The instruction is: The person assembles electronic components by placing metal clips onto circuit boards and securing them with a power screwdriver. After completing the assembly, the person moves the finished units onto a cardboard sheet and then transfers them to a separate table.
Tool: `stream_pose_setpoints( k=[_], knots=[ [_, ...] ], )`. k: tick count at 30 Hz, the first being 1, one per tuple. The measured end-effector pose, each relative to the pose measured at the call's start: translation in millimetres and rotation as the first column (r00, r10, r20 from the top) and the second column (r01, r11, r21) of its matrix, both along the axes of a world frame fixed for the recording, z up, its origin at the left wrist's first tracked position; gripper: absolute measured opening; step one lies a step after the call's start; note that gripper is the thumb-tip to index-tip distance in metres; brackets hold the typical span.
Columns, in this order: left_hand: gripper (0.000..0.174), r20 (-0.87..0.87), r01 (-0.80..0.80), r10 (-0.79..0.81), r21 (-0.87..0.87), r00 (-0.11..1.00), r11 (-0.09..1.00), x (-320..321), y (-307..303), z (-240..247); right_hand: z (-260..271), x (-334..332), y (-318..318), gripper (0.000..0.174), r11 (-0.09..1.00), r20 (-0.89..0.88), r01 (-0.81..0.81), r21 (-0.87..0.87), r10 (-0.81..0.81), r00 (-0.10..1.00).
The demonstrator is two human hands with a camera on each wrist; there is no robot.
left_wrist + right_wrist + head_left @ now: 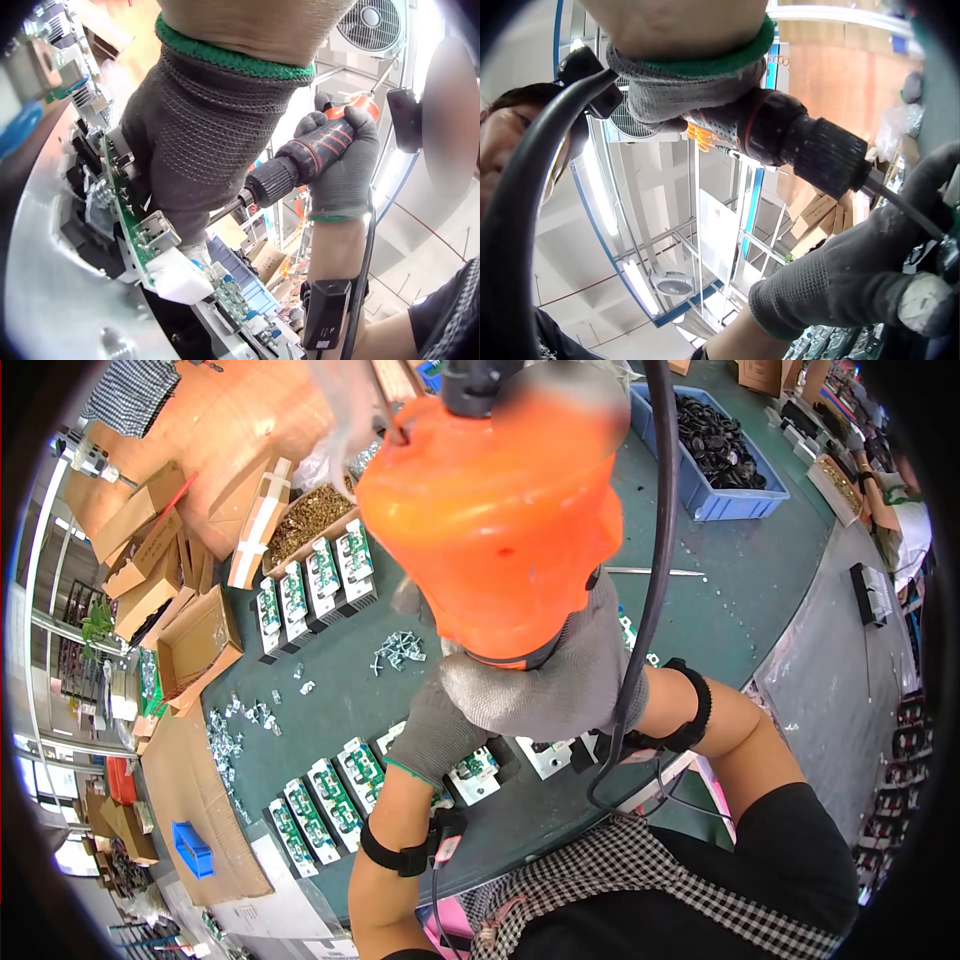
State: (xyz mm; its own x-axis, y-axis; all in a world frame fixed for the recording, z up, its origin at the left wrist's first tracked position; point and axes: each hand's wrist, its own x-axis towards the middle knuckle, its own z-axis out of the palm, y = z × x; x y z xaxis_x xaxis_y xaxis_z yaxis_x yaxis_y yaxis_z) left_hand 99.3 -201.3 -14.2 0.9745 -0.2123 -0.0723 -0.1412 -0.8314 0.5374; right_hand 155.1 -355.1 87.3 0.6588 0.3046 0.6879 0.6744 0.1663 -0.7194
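My gloved right hand (550, 695) grips an electric screwdriver with an orange housing (490, 530), cord attached. In the left wrist view, its black chuck (271, 181) points down past the left hand. My gloved left hand (440, 730) is low over the row of circuit-board modules. The right wrist view shows its fingers (855, 270) around the bit (907, 210), one tip wrapped in white. A green circuit board (135, 217) on a metal heatsink stands right beside that hand in the left wrist view. I cannot tell whether those fingers pinch anything.
Finished-looking board modules (335, 800) line the near edge, and several more (320, 580) stand farther back. Loose metal clips (398, 650) lie between them. A carton of brass-coloured screws (308, 525) is behind. A blue bin of black parts (740, 505) stands at the right.
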Motion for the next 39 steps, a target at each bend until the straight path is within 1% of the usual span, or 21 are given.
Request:
stream_pose_setpoints(
  k=[2, 5, 8, 9, 12, 13, 14, 16, 17, 19, 23, 25, 26, 28, 30, 32, 33, 35, 36, 38, 39],
  knots=[
    [0.05, -0.008, -0.001, 0.001, -0.01, 1.0, 1.0, -1.5, -0.8, 2.5, 1.9, -1.4, -1.2, 0.036, 1.0, -0.019, -0.017, -0.004, 0.017, 1.0],
    [0.05, 0.315, 0.085, -0.086, 0.015, 0.945, 0.996, -11.6, -2.0, 8.1, 0.8, 0.9, 0.0, 0.036, 0.998, -0.005, -0.051, -0.049, 0.051, 0.999],
    [0.05, 0.292, -0.07, 0.033, 0.114, 0.956, 0.991, -26.4, -3.3, 10.2, -1.1, 4.1, 0.8, 0.038, 0.988, -0.051, -0.154, -0.002, 0.153, 0.987],
    [0.048, 0.289, -0.16, 0.127, 0.093, 0.949, 0.983, -28.2, -4.3, 6.0, -1.2, 4.3, 0.6, 0.042, 0.982, -0.078, -0.187, 0.004, 0.187, 0.979],
    [0.042, 0.354, -0.293, 0.277, -0.009, 0.893, 0.956, -34.3, -15.5, -7.7, 2.0, 5.3, 0.8, 0.056, 0.965, -0.136, -0.259, -0.036, 0.252, 0.958],
    [0.038, 0.419, -0.308, 0.275, 0.01, 0.865, 0.951, -34.3, -18.7, -7.0, 3.9, 5.8, 1.4, 0.06, 0.961, -0.143, -0.271, -0.058, 0.261, 0.955],
    [0.037, 0.429, -0.326, 0.299, -0.01, 0.852, 0.945, -34.0, -20.7, -6.8, 5.7, 6.2, 0.6, 0.061, 0.962, -0.136, -0.26, -0.08, 0.248, 0.959],
    [0.035, 0.442, -0.356, 0.342, -0.053, 0.829, 0.933, -34.6, -24.7, -8.6, 4.8, 7.3, 1.8, 0.051, 0.965, -0.12, -0.255, -0.061, 0.247, 0.962],
    [0.032, 0.463, -0.348, 0.327, -0.042, 0.824, 0.937, -35.0, -25.3, -10.0, 3.6, 7.7, 4.6, 0.04, 0.964, -0.106, -0.265, -0.019, 0.262, 0.959],
    [0.026, 0.508, -0.336, 0.297, -0.016, 0.809, 0.942, -35.9, -23.6, -12.7, 3.3, 8.3, 7.9, 0.029, 0.968, -0.069, -0.252, -0.004, 0.252, 0.965],
    [0.017, 0.467, -0.331, 0.274, 0.042, 0.841, 0.943, -35.1, -19.6, -15.6, 3.4, 8.2, 4.4, 0.028, 0.985, 0.07, -0.148, -0.087, 0.154, 0.986],
    [0.014, 0.435, -0.341, 0.297, 0.024, 0.85, 0.94, -34.3, -21.8, -11.0, 3.7, 6.5, 2.2, 0.029, 0.981, 0.001, -0.174, -0.091, 0.175, 0.985],
    [0.014, 0.413, -0.346, 0.308, 0.019, 0.857, 0.938, -33.9, -23.0, -6.9, 8.5, 4.2, 0.2, 0.03, 0.972, -0.113, -0.223, -0.077, 0.213, 0.97],
    [0.013, 0.35, -0.357, 0.328, 0.021, 0.877, 0.934, -31.5, -24.6, 8.3, 9.9, 3.7, 1.1, 0.031, 0.96, -0.203, -0.264, -0.09, 0.241, 0.949],
    [0.013, 0.345, -0.378, 0.497, -0.358, 0.796, 0.854, -26.2, -29.8, 14.8, 8.4, 4.8, 3.1, 0.033, 0.96, -0.155, -0.24, -0.147, 0.217, 0.964],
    [0.015, 0.301, -0.349, 0.585, -0.572, 0.753, 0.742, -23.8, -32.8, 16.0, 7.2, 4.9, 4.1, 0.038, 0.962, -0.101, -0.199, -0.185, 0.183, 0.978],
    [0.016, 0.284, -0.336, 0.595, -0.611, 0.752, 0.717, -24.6, -33.2, 16.3, 6.8, 4.0, 4.2, 0.042, 0.964, -0.074, -0.176, -0.2, 0.164, 0.984],
    [0.019, 0.298, -0.341, 0.544, -0.525, 0.785, 0.78, -28.2, -31.3, 14.0, 6.3, 2.1, 5.3, 0.048, 0.966, -0.017, -0.136, -0.222, 0.135, 0.991],
    [0.02, 0.319, -0.349, 0.481, -0.391, 0.817, 0.852, -29.8, -27.5, 7.2, 6.3, 1.7, 7.4, 0.049, 0.968, -0.005, -0.13, -0.213, 0.132, 0.991],
    [0.019, 0.364, -0.321, 0.383, -0.22, 0.849, 0.921, -30.6, -19.5, 1.8, 6.4, 2.1, 12.3, 0.048, 0.975, -0.002, -0.132, -0.177, 0.134, 0.991],
    [0.019, 0.385, -0.302, 0.331, -0.134, 0.862, 0.944, -30.9, -15.6, -0.3, 11.6, 1.9, 15.1, 0.045, 0.978, -0.036, -0.173, -0.115, 0.17, 0.985]
  ],
)
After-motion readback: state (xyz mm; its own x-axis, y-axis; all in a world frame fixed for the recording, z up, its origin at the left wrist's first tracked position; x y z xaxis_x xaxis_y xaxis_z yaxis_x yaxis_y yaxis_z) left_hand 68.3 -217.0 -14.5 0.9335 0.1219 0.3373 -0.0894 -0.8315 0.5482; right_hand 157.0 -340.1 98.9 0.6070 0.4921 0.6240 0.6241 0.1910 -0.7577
